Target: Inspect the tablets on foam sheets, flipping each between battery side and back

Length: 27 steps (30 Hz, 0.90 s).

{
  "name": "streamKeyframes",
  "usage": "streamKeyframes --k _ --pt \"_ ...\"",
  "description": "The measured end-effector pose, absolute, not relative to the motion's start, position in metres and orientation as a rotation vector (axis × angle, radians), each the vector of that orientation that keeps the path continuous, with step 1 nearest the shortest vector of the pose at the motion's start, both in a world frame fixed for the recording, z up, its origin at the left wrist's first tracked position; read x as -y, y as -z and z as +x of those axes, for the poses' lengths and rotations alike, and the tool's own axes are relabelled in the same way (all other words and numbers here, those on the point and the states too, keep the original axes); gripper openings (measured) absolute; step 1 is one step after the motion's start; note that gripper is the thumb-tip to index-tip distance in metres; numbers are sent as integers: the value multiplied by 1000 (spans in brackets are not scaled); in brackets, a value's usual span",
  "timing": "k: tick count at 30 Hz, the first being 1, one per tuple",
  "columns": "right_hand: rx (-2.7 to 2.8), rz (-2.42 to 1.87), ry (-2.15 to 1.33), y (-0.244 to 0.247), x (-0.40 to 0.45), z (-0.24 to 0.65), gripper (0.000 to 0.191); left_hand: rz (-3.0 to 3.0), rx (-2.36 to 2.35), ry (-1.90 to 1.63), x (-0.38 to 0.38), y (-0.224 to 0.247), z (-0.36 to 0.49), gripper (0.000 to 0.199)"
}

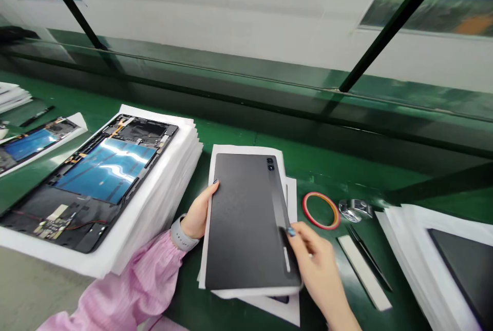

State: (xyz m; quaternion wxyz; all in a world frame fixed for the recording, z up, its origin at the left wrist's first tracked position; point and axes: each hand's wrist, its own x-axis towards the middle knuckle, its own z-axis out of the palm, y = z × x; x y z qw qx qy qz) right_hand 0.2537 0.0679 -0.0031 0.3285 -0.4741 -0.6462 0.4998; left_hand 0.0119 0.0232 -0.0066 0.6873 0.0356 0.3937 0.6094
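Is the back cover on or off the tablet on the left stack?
Off: the tablet on the stack of white sheets lies open, its blue panel and circuit boards exposed.

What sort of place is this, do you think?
Probably a tablet assembly or repair line: an opened tablet lies on a stack of white sheets, with tweezers and a tape roll on the green workbench.
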Motion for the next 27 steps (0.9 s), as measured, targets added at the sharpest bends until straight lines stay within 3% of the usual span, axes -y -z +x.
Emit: streamKeyframes --k 4,8,12,18,22,27 --pt "1755 -1253 -1383 5 -75 250 55 100 -921 -1377 -22 4 14 38" --pt "1733 -1268 -1408 -9 -85 260 50 212 -970 -1426 -23 4 20 27" --pt "1486 -1195 -1771 -22 -89 279 28 275 -1002 -1466 -25 11 23 34" --pt "898 -979 -1926 -5 -66 273 56 333 -948 -1488 -27 23 30 44" --pt "859 -1059 -1860 3 -49 252 69 250 -841 -1462 -27 20 32 41" --pt "1386 -1051 -1348 8 -54 268 45 219 -674 -1370 -25 15 25 42"
